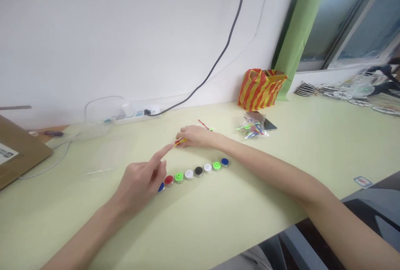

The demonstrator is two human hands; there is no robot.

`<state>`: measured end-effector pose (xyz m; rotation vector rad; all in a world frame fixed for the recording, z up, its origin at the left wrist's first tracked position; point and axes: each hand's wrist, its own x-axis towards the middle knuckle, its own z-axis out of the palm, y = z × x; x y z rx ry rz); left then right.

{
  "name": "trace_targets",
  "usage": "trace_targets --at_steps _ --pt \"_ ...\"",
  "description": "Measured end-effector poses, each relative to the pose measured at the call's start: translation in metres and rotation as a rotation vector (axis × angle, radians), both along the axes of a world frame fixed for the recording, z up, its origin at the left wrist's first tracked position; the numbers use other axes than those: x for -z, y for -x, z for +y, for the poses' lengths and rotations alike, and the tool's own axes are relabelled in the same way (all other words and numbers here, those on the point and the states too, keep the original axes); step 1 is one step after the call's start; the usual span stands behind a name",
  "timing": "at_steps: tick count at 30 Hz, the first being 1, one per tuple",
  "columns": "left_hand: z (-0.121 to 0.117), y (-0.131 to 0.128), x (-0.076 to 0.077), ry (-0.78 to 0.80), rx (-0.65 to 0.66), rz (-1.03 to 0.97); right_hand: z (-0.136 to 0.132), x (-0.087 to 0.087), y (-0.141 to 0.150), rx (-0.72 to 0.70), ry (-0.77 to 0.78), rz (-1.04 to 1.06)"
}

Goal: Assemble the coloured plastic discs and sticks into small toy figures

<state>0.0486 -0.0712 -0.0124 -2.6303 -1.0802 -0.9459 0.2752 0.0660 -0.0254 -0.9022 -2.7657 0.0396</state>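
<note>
My left hand (137,180) points its index finger at thin red and yellow plastic pieces (179,141). The fingertip is at their near end; its other fingers are curled, with nothing visible in them. Around the same pieces, my right hand (194,136) bends its fingers, partly hiding them. A slanting row of small round discs on clear bases crosses the table in front. It includes a red disc (168,180), a black disc (198,171) and a blue disc (224,162). Behind my right hand lies a thin red stick (203,124), its lower end partly hidden.
A clear bag of colourful plastic pieces (252,127) lies beside a dark flat device (269,124). Behind stands a striped bag (261,91). A power strip (136,115) with a black cable (215,63) runs along the wall. At left is a cardboard box (21,151).
</note>
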Motion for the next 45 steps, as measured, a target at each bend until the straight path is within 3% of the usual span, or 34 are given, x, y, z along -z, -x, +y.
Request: trace_targets --at_steps 7,14,29,33,41,45 --pt "0.0 0.001 0.002 0.011 -0.033 0.005 0.025 -0.032 -0.051 0.35 0.026 -0.029" --pt "0.002 0.006 0.003 -0.033 0.021 0.035 0.038 -0.015 -0.082 0.501 0.133 -0.169" --pt "0.004 0.003 -0.001 -0.033 0.108 0.084 0.044 -0.006 -0.085 0.616 0.135 -0.185" --pt "0.004 0.005 0.0 0.0 0.109 0.093 0.036 -0.026 -0.092 0.611 0.18 -0.203" --pt "0.005 0.005 0.004 0.016 0.124 0.094 -0.023 -0.108 -0.086 0.397 0.512 -0.253" --pt "0.005 0.004 0.003 0.001 0.151 0.09 -0.055 -0.116 -0.061 0.374 0.699 -0.353"
